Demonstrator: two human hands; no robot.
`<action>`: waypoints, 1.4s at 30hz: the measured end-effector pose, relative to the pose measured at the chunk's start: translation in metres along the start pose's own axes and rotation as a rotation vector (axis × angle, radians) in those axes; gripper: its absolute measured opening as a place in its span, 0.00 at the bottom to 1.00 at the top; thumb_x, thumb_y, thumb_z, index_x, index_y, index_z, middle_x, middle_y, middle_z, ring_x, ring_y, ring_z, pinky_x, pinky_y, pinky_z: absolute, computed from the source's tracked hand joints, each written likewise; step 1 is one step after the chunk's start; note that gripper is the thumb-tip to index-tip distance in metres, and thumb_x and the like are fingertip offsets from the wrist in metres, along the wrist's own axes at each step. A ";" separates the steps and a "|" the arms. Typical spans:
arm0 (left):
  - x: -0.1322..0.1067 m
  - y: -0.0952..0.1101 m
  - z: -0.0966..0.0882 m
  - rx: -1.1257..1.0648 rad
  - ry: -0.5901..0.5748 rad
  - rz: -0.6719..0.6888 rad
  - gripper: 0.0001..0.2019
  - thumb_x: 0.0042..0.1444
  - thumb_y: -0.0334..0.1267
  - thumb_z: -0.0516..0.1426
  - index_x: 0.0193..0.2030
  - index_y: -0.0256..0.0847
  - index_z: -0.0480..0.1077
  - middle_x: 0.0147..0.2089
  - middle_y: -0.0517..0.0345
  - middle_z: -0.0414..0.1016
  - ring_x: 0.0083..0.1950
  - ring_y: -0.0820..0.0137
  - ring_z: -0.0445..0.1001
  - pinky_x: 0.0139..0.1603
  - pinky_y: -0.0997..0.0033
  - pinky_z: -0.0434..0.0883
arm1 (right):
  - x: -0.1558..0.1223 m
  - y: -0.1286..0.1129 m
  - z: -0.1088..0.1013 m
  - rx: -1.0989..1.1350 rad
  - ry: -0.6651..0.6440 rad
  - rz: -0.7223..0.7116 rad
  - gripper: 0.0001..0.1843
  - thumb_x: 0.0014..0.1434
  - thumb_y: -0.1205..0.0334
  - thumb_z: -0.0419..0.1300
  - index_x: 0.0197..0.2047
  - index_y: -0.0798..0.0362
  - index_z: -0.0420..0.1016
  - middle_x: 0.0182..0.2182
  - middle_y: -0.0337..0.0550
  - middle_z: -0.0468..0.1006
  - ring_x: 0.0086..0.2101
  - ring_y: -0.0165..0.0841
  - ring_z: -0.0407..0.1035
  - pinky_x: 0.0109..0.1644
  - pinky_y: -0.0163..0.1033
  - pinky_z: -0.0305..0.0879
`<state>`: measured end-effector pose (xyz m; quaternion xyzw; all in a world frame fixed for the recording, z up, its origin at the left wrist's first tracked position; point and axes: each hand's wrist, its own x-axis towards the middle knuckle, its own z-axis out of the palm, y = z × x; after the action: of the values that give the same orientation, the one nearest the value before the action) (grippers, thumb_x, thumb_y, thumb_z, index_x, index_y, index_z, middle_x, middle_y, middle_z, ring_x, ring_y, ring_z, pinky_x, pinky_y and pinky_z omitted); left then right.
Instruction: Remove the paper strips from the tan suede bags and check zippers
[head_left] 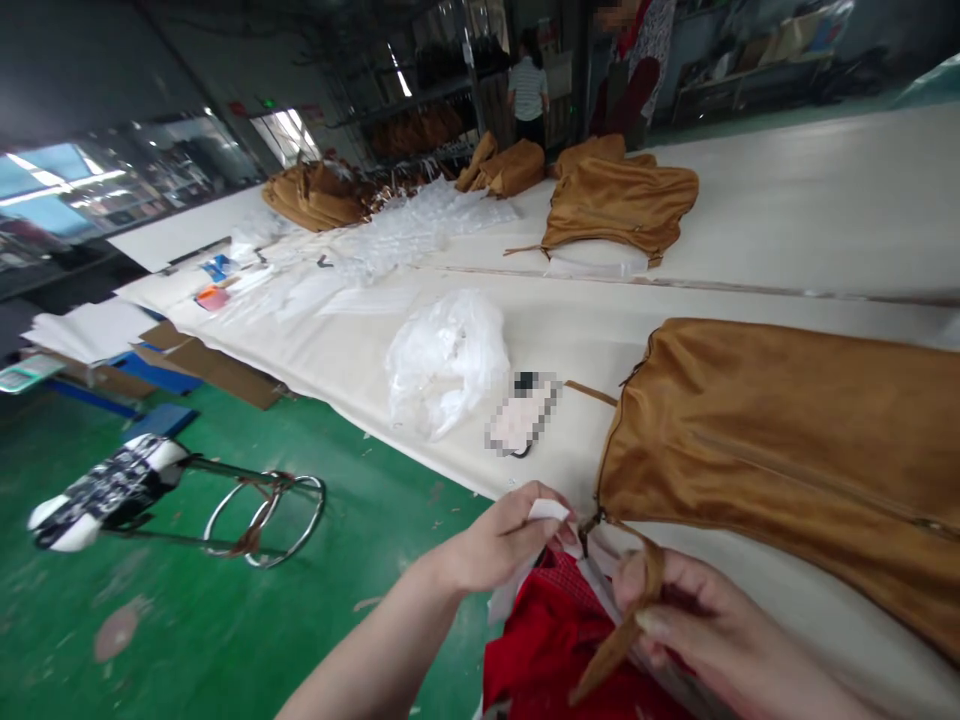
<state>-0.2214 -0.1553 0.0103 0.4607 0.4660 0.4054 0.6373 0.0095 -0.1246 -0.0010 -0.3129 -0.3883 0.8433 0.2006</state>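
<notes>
A large tan leather bag [757, 430] lies on the table's right side, its zip running lengthwise. At its near left corner my left hand [510, 540] pinches a small white piece [549, 510], paper or cloth, beside a dark metal clasp [590, 528]. My right hand [697, 610] is closed around a tan leather strap [611, 655], whose tail hangs down past the fingers. The strap's upper part loops toward the clasp. Red cloth [532, 630] shows below and between both hands. How the clasp meets the strap is partly hidden.
A phone [525, 415] and a crumpled clear plastic bag [450, 360] lie on the pale table [585, 340]. More tan bags [622, 205] and plastic wrapping [427, 225] are farther back. A stool [180, 480] lies on the green floor. Two people [529, 90] stand beyond.
</notes>
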 end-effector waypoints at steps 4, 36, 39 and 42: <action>-0.014 -0.018 -0.006 0.104 0.166 -0.024 0.19 0.50 0.50 0.65 0.36 0.34 0.74 0.39 0.51 0.73 0.38 0.71 0.70 0.39 0.73 0.67 | 0.001 -0.004 -0.003 0.047 0.166 -0.066 0.16 0.46 0.49 0.71 0.33 0.51 0.79 0.26 0.41 0.74 0.23 0.29 0.65 0.28 0.35 0.65; -0.040 -0.014 0.010 0.231 0.168 -0.203 0.14 0.48 0.45 0.66 0.32 0.34 0.77 0.27 0.58 0.73 0.26 0.77 0.64 0.28 0.79 0.63 | 0.020 0.026 0.019 -0.542 0.318 -0.274 0.11 0.55 0.52 0.63 0.37 0.50 0.79 0.35 0.45 0.81 0.38 0.38 0.74 0.47 0.41 0.71; -0.037 -0.019 0.010 0.305 0.160 -0.199 0.14 0.51 0.46 0.63 0.32 0.35 0.77 0.26 0.59 0.73 0.26 0.76 0.65 0.28 0.79 0.63 | 0.021 0.028 0.023 -0.541 0.270 -0.234 0.11 0.53 0.51 0.64 0.34 0.50 0.79 0.34 0.45 0.81 0.37 0.39 0.74 0.46 0.42 0.71; -0.038 -0.019 0.008 0.390 0.178 -0.123 0.14 0.53 0.47 0.62 0.32 0.36 0.78 0.33 0.54 0.75 0.31 0.72 0.69 0.32 0.76 0.67 | 0.018 0.027 0.019 -0.381 0.273 -0.143 0.18 0.50 0.48 0.67 0.39 0.52 0.79 0.31 0.43 0.79 0.33 0.36 0.73 0.37 0.37 0.70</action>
<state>-0.2212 -0.1975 0.0013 0.5082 0.6174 0.3071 0.5160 -0.0194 -0.1408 -0.0194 -0.4279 -0.5309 0.6882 0.2477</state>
